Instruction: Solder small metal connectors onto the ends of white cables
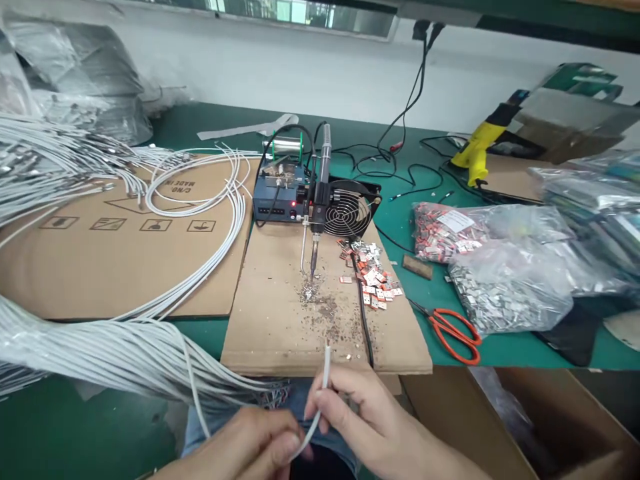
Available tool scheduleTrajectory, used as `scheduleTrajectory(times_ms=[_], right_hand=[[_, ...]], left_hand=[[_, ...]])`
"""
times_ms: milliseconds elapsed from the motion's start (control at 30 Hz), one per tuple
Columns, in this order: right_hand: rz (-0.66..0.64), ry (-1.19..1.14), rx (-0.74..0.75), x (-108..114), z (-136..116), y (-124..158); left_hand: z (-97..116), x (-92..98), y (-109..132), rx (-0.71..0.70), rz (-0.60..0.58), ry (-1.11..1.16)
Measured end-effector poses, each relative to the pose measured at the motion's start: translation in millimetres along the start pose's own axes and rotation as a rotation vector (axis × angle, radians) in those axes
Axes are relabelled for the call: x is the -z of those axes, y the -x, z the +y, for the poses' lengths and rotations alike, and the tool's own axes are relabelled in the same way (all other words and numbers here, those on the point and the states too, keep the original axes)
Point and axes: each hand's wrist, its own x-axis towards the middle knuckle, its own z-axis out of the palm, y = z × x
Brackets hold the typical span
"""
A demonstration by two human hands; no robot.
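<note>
A light grey cable (327, 365) runs between my two hands, its cut end pointing up toward the cardboard sheet (265, 313). My right hand (363, 407) pinches it a little below that end. Lower and to the left, my left hand (260, 440) grips the same cable with fingers closed. Beyond the cable end, a soldering iron (320, 193) hangs tip down in a stand over scattered solder bits. To its right lies a pile of small metal connectors with orange parts (377, 283). A thick bundle of grey cables (125, 350) hangs over the table edge at my left.
Behind the iron stand a blue soldering station (280, 200), a solder spool (290, 145) and a round fan (349, 212). Orange-handled scissors (455, 333), bags of metal parts (510, 287) and a yellow tool (477, 150) lie right. Coiled cables (195, 200) cover cardboard at left.
</note>
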Motion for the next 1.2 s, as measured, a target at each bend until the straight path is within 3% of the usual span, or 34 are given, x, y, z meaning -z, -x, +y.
scheduleTrajectory(times_ms=[133,267,433,567,733,800,867,967,1033,1100,1200], right_hand=[[-0.101,-0.034,-0.075,-21,5,1],[-0.114,0.043,-0.119,-25,14,4],[0.167,0.05,-0.201,-6,21,4],[0.092,-0.003,-0.168,4,15,-2],[0.1,-0.002,-0.143,-2,15,-6],[0.157,-0.169,-0.152,-10,18,-8],[0.222,-0.484,-0.179,-18,21,-12],[0.296,-0.955,-0.205,-21,23,-21],[0.436,-1.051,-0.121,-15,23,-24],[0.584,-0.874,-0.006,-7,23,-23],[0.469,-0.398,-0.007,-3,20,-17]], left_hand=[[-5,7.3,-10,-0.108,0.238,0.146],[0,3.5,-18,-0.005,0.204,0.472],[0,-8.9,-17,0.167,0.077,0.78],[-4,-14.4,-15,0.195,0.109,0.624],[-8,-12.0,-14,0.052,0.185,0.244],[-7,-10.2,-15,-0.041,0.243,0.122],[-3,-9.2,-16,-0.13,0.303,0.054],[1,-9.2,-17,-0.167,0.319,0.11],[2,-9.7,-18,-0.13,0.314,0.23],[1,-9.8,-18,-0.062,0.339,0.377],[-2,-8.8,-20,0.051,0.317,0.522]])
